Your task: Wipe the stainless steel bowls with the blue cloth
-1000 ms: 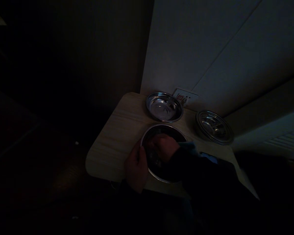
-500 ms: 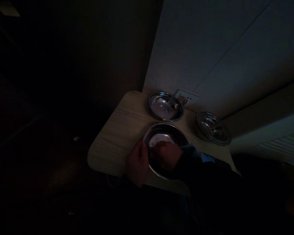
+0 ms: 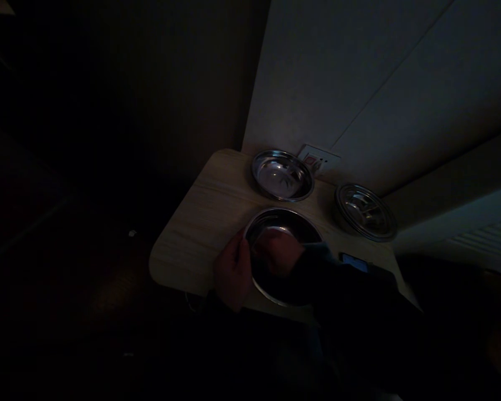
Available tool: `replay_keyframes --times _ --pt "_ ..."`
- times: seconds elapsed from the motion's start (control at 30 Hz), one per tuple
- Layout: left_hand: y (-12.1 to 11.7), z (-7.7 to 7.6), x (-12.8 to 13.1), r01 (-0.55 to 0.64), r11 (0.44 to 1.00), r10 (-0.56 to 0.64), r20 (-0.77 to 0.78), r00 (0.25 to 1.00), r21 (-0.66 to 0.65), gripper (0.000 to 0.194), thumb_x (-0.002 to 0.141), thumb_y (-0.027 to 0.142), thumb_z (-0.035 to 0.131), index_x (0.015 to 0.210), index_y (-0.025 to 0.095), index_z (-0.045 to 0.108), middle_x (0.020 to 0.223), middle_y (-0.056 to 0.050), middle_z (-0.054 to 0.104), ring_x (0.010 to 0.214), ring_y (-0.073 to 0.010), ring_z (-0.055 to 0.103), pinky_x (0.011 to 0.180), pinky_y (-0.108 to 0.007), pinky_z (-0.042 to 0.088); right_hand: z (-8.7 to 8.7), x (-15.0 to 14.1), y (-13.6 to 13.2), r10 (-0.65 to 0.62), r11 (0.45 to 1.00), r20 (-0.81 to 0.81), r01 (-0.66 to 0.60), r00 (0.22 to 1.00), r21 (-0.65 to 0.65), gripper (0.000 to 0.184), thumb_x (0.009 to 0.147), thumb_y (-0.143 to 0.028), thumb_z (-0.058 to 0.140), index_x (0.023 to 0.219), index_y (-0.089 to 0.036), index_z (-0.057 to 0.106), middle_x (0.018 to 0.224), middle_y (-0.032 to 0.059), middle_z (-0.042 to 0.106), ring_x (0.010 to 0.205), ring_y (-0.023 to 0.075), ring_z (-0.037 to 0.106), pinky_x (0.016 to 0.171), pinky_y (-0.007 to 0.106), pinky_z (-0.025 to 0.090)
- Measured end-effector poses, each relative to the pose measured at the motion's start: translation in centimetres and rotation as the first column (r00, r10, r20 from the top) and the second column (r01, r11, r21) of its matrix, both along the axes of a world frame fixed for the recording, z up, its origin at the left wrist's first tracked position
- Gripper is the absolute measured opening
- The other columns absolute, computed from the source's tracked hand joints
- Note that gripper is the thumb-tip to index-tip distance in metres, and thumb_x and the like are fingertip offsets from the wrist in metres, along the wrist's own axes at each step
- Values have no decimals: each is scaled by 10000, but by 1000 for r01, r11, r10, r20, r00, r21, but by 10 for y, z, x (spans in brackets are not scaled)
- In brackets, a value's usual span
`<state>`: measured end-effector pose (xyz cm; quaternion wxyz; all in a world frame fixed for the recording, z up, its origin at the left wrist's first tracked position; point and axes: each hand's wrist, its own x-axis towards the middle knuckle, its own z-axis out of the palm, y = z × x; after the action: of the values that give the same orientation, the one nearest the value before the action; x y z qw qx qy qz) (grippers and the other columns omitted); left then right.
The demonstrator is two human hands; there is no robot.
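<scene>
Reaching farther across the metal bowl point(image 3: 300, 224), my right hand point(image 3: 278, 252) is covering more bright bottom than before; I cannot tell its grip. My left hand point(image 3: 234, 273) is pinching the rim near the desk's point(image 3: 200, 223) front edge. I'm apparently working the inside, which is calling for steady holding.

Right hand point(image 3: 280, 253) shifted inside metal bowl point(image 3: 303, 225), base point(image 3: 280, 229) seemingly more covered than half a second ago

Socket point(image 3: 318, 157) w/ reddish switch point(image 3: 310, 160), pale wall point(image 3: 334, 72), phone point(image 3: 354, 263) w/ bluish scrn
</scene>
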<state>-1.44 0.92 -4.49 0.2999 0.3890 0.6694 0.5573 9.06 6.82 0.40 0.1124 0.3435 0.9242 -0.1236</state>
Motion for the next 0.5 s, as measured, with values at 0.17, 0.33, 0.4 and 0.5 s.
replay_keyframes --times 0.17,0.33,0.4,0.5 --pt "0 1 0 1 1000 -1 -4 1000 0 313 818 276 443 1021 137 637 1018 -63 675 937 -179 621 825 -269 487 -2 9 -1 64 992 0 -64 998 -106 192 799 -176 459 818 -148 648 838 76 646 807 167 571 700 248 394" --pt "0 1 -1 30 999 -30 3 1000 -13 321 820 283 439 1043 151 628 1028 -56 671 940 -179 619 831 -283 487 0 -1 8 -45 999 27 44 999 21 228 800 -164 427 867 -131 642 922 109 640 880 191 561 737 269 394" --pt "0 0 -1 13 1000 -13 27 1000 -15 316 820 291 442 1029 154 635 1016 -55 676 931 -180 622 827 -289 490 2 1 2 -19 1000 57 19 998 5 225 784 -163 439 876 -129 642 910 113 641 851 198 569 716 277 401" --pt "-1 -1 1 4 1000 -4 39 999 -7 313 817 294 449 1022 153 638 1021 -60 674 937 -184 619 835 -294 485 3 5 -6 3 999 98 1 995 -36 221 778 -180 452 889 -146 640 902 107 642 839 199 573 717 282 402"
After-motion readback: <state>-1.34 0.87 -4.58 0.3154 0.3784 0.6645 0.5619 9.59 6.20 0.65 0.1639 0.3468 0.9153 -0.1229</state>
